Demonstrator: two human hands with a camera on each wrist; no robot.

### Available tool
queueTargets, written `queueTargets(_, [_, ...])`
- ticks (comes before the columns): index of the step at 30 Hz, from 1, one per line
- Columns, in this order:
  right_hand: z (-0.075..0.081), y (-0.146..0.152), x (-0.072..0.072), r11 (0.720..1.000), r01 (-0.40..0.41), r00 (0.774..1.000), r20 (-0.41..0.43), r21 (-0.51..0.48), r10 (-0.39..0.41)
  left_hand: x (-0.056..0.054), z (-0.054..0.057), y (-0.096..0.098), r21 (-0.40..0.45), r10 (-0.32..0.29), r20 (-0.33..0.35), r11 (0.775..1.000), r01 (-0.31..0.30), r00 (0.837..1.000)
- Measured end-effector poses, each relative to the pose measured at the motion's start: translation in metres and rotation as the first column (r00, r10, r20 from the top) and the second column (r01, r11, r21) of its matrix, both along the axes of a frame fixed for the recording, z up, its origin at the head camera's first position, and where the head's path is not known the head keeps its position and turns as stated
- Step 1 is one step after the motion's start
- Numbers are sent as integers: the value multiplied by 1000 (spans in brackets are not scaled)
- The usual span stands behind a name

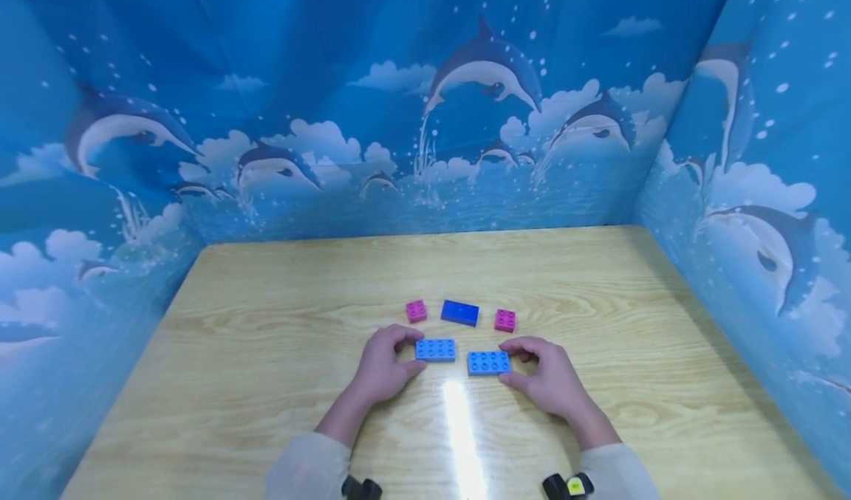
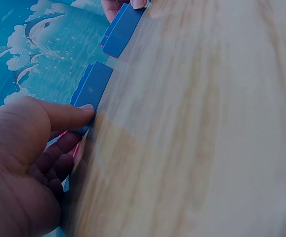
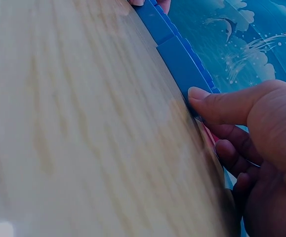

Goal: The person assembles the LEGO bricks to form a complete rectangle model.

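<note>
- Two light-blue bricks, the left brick (image 1: 435, 350) and the right brick (image 1: 488, 362), lie just apart, studs up, below the middle of the frame.
- The left hand (image 1: 388, 363) pinches the left brick at its left end, thumb on the near side and forefinger on the far side, parted only by the brick's width; the other fingers curl loosely.
- The right hand (image 1: 545, 371) mirrors it, thumb and forefinger pinching the right end of the right brick.
- Both bricks look like hard plastic: likely light, stiff, hard to break, slightly slick on their flat walls. The long sides near the outer ends seem a sound hold, leaving studs and inner ends free.
- Each is a straight-edged oblong with two rows of round studs.
- Just above, centre frame, sits a dark-blue brick (image 1: 459, 312), its studs hard to make out, between squarish pink bricks, one left (image 1: 416, 311) and one right (image 1: 505, 320).
- Beneath, a wood-grained table (image 1: 266, 352) throws back a white streak of glare.
- Creased dolphin-print sheeting (image 1: 319, 42) fills the upper frame.
</note>
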State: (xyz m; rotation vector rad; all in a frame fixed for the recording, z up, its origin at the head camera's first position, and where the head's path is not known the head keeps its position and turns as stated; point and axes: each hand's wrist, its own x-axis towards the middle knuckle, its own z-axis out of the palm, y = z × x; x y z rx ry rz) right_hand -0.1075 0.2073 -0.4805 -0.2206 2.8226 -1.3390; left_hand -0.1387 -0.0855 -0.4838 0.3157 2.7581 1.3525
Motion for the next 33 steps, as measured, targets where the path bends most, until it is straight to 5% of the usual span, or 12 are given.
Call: queueTargets(33, [0,-9,-14,1000,5,1000,16,-17,-4,1,3,6,-54,-1,50,999,3,999])
